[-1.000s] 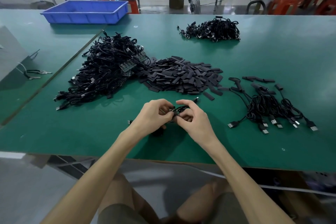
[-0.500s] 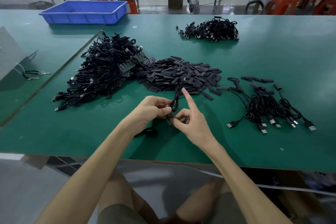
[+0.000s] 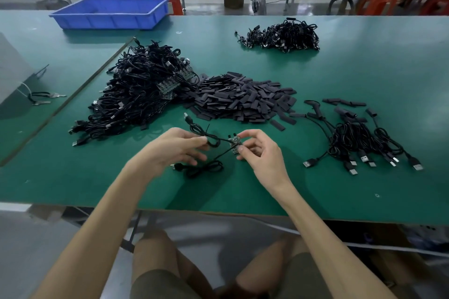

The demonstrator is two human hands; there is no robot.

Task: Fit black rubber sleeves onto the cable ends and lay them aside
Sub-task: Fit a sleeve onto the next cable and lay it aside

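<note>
My left hand (image 3: 173, 148) pinches the black wire of a short USB cable (image 3: 206, 139) just above the green table (image 3: 340, 192). My right hand (image 3: 261, 150) pinches the small circuit board (image 3: 235, 143) at that cable's end. A second cable (image 3: 204, 168) lies on the table under my hands. A heap of flat black rubber sleeves (image 3: 243, 101) lies just beyond. Left of it sits a big tangle of bare cables (image 3: 141, 94). To the right lies a small bunch of sleeved cables (image 3: 359, 138).
Another bundle of cables (image 3: 281, 36) lies at the far middle of the table. A blue plastic tray (image 3: 111, 13) stands at the far left. Keys (image 3: 43, 98) lie at the left edge. A person sits on a red stool (image 3: 379, 2) beyond the table.
My hands have drawn apart, the left pulling the wire leftward and the right holding the circuit-board end, so the cable now stretches between them. One USB plug now sticks up behind my left hand.
</note>
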